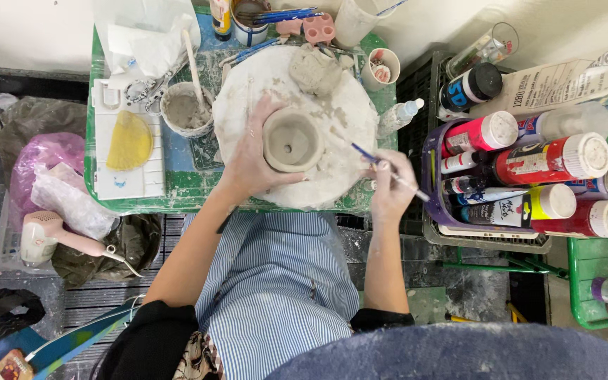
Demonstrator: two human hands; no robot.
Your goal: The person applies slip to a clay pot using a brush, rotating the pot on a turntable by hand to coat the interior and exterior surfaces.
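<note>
Nearest, a striped blue apron [276,295] covers the person's lap, with both forearms reaching up from it toward the counter [177,186], a green surface smeared with clay. On the right, the right hand [388,190] has its grip pinched narrow around a thin blue-handled brush [378,160], the tip slanting up-left toward the side of a small clay pot [291,141]. That pot (grey, unfired, open mouth up, a small hole showing in its base) sits near the middle of a round white turntable [332,176]. The left hand [255,155] cups the pot's left wall, fingers curled around it, so its grip is closed on the pot. Just beyond the pot a lump of grey clay [314,70] lies on the turntable's far part. Left of the turntable stands a cup of slip [186,109] with a wooden stick leaning in it, and further left a white tray [128,151] bearing a yellow half-round sponge [129,141]. To the right, off the counter, a purple basket [434,204] holds paint bottles [550,158] lying on their sides. At the far edge, a cup of blue brushes [251,24] and a pink mould [318,28] stand close together.
</note>
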